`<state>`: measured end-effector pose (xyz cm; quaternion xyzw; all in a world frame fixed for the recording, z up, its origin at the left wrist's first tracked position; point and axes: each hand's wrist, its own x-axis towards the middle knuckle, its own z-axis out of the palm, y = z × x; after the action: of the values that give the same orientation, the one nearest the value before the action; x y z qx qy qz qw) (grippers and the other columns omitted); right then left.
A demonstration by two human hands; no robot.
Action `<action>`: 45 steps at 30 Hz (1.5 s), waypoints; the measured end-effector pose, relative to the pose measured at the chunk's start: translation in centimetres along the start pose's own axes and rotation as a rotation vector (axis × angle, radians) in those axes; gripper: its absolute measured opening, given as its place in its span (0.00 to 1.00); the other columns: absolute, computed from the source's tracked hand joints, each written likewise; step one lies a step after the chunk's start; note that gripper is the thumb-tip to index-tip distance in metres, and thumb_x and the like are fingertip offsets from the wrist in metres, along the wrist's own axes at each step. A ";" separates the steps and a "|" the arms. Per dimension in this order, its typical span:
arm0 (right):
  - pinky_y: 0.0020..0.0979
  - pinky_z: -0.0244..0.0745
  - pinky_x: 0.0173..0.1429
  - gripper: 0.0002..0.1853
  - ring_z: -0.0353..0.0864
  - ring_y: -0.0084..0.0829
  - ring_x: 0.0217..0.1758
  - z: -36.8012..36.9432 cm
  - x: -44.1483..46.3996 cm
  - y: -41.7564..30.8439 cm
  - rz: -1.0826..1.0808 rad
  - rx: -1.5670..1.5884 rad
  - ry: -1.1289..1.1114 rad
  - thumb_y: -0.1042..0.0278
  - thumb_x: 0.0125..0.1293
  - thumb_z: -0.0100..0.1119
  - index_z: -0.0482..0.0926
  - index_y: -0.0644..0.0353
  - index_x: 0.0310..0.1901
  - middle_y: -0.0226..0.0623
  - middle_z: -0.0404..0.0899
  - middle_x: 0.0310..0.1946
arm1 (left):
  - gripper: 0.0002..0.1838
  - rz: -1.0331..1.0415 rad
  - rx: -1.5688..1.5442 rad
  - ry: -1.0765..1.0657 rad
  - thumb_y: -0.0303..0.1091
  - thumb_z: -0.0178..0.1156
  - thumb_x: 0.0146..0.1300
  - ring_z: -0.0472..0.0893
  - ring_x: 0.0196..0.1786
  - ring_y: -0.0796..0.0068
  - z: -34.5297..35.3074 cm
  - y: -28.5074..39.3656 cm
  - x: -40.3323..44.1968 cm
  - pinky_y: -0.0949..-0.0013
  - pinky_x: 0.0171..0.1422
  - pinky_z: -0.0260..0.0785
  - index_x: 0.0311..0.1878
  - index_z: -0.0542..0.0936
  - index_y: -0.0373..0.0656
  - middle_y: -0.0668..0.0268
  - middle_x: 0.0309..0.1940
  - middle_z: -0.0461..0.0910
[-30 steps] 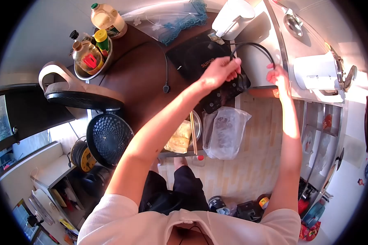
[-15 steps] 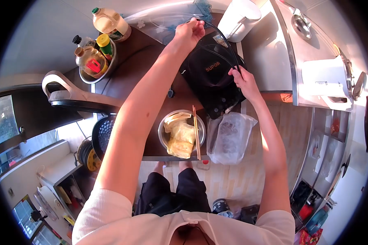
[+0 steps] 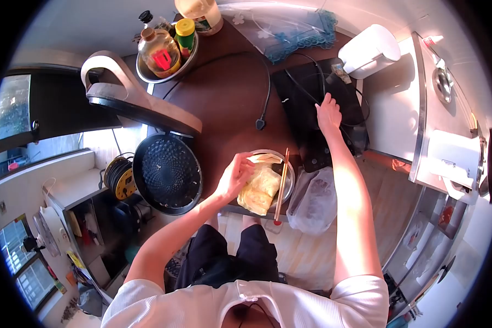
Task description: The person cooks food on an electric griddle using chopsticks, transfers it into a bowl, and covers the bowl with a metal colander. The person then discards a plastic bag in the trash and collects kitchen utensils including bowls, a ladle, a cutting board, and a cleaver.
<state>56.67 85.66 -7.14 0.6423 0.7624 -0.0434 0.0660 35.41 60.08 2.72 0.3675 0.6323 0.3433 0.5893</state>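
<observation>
My left hand point(image 3: 236, 175) is at the left rim of a metal bowl point(image 3: 290, 188), its fingers bent beside the folded yellow flatbread point(image 3: 259, 191); whether it touches the rim is unclear. Wooden chopsticks point(image 3: 282, 186) lie across the bowl's right side. My right hand point(image 3: 329, 113) is over the black induction cooker point(image 3: 300, 104), with its fingertips at the black cord point(image 3: 304, 90) that loops over the cooker. Whether the fingers grip the cord cannot be made out. A clear plastic bag point(image 3: 314, 205) hangs at the table's front edge, below the cooker.
An open electric pan point(image 3: 168, 172) with its lid raised stands at the left. Behind it a bowl point(image 3: 145, 74) holds bottles. A plug point(image 3: 261, 124) lies on the brown table point(image 3: 224, 98). A white jug point(image 3: 369, 52) stands at the back right.
My left hand has come down from the cord at the back to the food bowl. My right hand stays over the cooker, and the cord now lies lower, on the cooker. The view has shifted.
</observation>
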 end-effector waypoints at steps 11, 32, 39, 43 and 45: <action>0.44 0.70 0.51 0.52 0.67 0.41 0.55 -3.5 -2.4 -3.0 0.053 -0.055 -0.095 0.41 0.46 0.65 0.50 0.66 0.64 0.43 0.64 0.53 | 0.15 -0.077 0.071 0.175 0.22 0.47 0.61 0.76 0.39 0.75 -5.5 -1.9 -11.7 0.72 0.45 0.68 0.53 0.67 0.38 0.62 0.38 0.74; 0.44 0.73 0.40 0.10 0.78 0.48 0.33 1.8 -10.3 -20.8 -0.311 0.710 -0.148 0.64 0.56 0.53 0.76 0.62 0.27 0.49 0.77 0.25 | 0.12 1.020 0.390 0.546 0.30 0.50 0.64 0.71 0.50 0.80 -24.8 25.4 -5.6 0.76 0.55 0.61 0.49 0.71 0.37 0.66 0.44 0.74; 0.43 0.76 0.36 0.09 0.80 0.50 0.30 1.5 -22.8 -22.8 -0.470 0.646 -0.460 0.70 0.49 0.53 0.77 0.68 0.24 0.54 0.77 0.23 | 0.13 0.958 0.334 0.460 0.29 0.50 0.64 0.71 0.51 0.81 -24.0 24.4 -5.7 0.77 0.54 0.61 0.50 0.70 0.37 0.67 0.45 0.73; 0.42 0.77 0.36 0.08 0.80 0.52 0.30 3.7 -24.1 -23.8 -0.483 0.502 -0.492 0.73 0.50 0.50 0.77 0.69 0.24 0.57 0.77 0.25 | 0.13 0.866 0.322 0.394 0.29 0.50 0.64 0.71 0.51 0.81 -23.6 23.6 -6.3 0.76 0.53 0.62 0.51 0.70 0.37 0.66 0.46 0.72; 0.41 0.77 0.36 0.08 0.81 0.49 0.31 3.8 -23.5 -24.4 -0.477 0.429 -0.447 0.74 0.52 0.50 0.78 0.69 0.25 0.55 0.78 0.25 | 0.16 0.855 0.369 0.382 0.30 0.51 0.64 0.72 0.53 0.77 -23.7 23.0 -6.4 0.73 0.55 0.63 0.54 0.68 0.37 0.63 0.49 0.72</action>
<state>36.74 58.04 -7.71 0.4211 0.8306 -0.3547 0.0831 13.34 65.86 27.47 0.6224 0.5720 0.4975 0.1948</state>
